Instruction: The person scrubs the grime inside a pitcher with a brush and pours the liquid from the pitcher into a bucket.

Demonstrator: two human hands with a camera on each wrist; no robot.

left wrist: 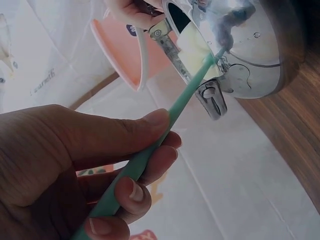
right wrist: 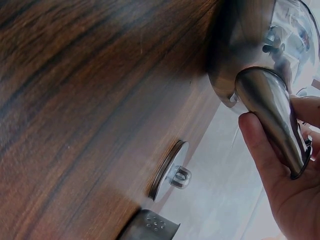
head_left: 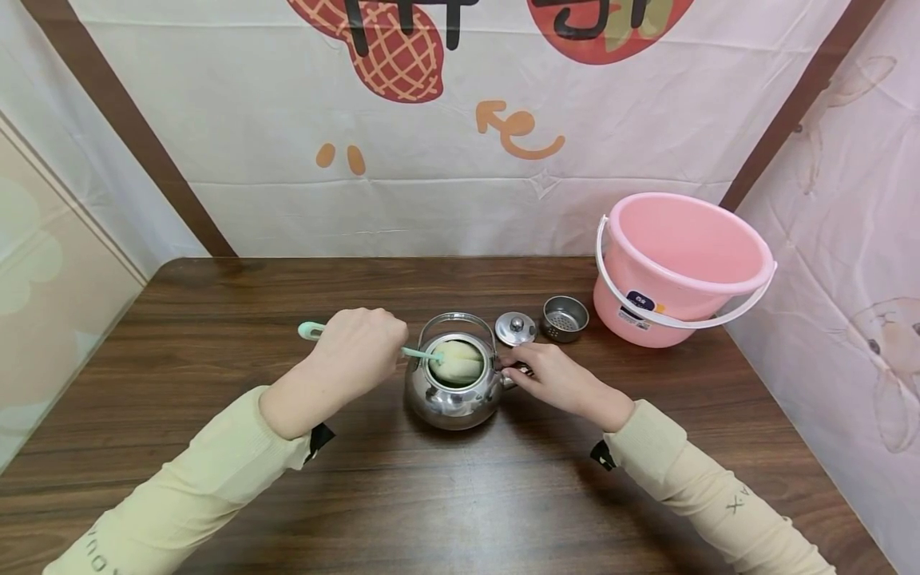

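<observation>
A shiny steel teapot [head_left: 453, 409] stands on the table with its mouth uncovered and its wire handle [head_left: 456, 318] raised. Inside the mouth sits the pale sponge head [head_left: 458, 364] of a sponge brush; its lower part is hidden by the pot's wall. My left hand [head_left: 359, 347] grips the brush's green handle [left wrist: 137, 162], thumb on one side and curled fingers on the other. On the pot's right side, my right hand [head_left: 549, 375] holds the spout [right wrist: 267, 107] between thumb and fingers.
Behind my right hand lie the teapot's knobbed lid [head_left: 516, 327] and a perforated steel strainer cup [head_left: 565, 319]. A pink bucket [head_left: 647, 307] with a white handle stands at the back right. A printed cloth [head_left: 460, 208] hangs behind the brown wooden table [head_left: 460, 499].
</observation>
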